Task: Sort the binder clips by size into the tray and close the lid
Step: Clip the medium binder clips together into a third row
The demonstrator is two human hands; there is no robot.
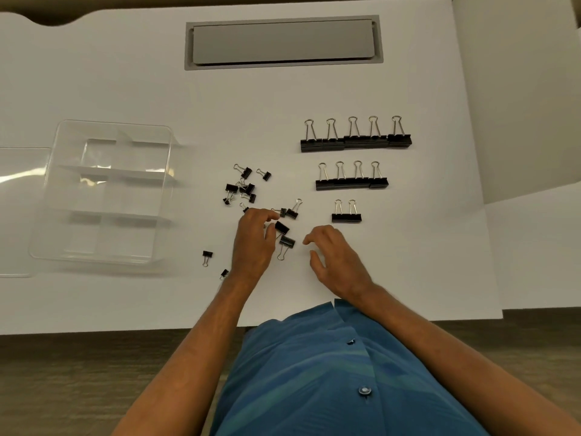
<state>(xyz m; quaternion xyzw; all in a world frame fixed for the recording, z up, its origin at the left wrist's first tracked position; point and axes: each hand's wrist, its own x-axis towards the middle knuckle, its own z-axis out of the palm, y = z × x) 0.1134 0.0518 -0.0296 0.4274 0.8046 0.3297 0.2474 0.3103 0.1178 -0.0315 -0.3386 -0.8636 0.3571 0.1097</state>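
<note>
A clear plastic tray [53,196] with several empty compartments lies at the left, its lid [19,212] open flat beside it. Several large black binder clips [355,141] stand in a row at the right, a row of medium clips [352,182] below them, and two smaller clips [346,217] below those. A loose pile of small clips [243,187] lies in the middle. My left hand [253,240] pinches a black clip [282,227] at the pile's near edge. My right hand [336,256] hovers beside it with loosely curled fingers, holding nothing.
A grey recessed cable hatch [283,42] sits at the back of the white table [408,262]. Two stray small clips [207,255] [224,273] lie left of my left wrist. Another clip [286,242] lies between my hands.
</note>
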